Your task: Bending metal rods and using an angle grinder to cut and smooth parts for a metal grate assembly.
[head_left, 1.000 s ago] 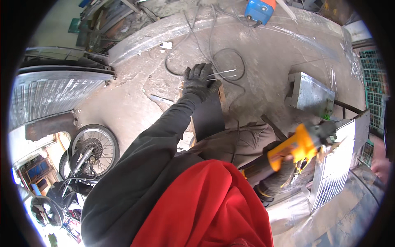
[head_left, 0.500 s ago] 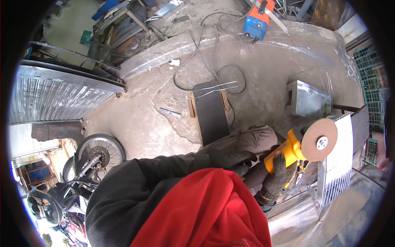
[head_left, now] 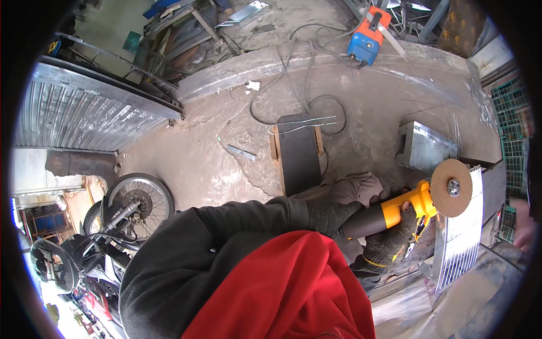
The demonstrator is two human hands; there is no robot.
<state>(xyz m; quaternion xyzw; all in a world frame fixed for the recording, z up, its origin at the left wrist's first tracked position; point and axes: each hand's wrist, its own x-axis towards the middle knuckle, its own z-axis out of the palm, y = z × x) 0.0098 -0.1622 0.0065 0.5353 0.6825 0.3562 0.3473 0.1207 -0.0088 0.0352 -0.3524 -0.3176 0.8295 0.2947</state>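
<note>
My gloved left hand [head_left: 334,218] is closed around the dark rear end of a yellow-and-black angle grinder [head_left: 402,207]. Farther along, my gloved right hand [head_left: 393,236] wraps the tool's yellow front part from below, a fingertip showing against the casing. The grinder's large brown disc [head_left: 447,202] faces up at the right and overlaps the edge of a white slotted metal panel [head_left: 464,231]; whether they touch I cannot tell. Beside my right hand are pliers [head_left: 418,230] with yellow-and-black handles. No spin shows on the disc.
A galvanized metal box [head_left: 432,146] lies beyond the disc. A low black-topped wooden bench [head_left: 300,155] stands ahead, wires across it. Behind are a cable loop and an orange-and-blue welding machine [head_left: 364,47]. A motorcycle wheel [head_left: 139,206] is at left, green wire mesh [head_left: 511,127] at right.
My left hand has gone from loosely beside the grinder to a grip on its rear end. The grinder has swung to lie more level, its disc slightly farther right. The view has shifted a little.
</note>
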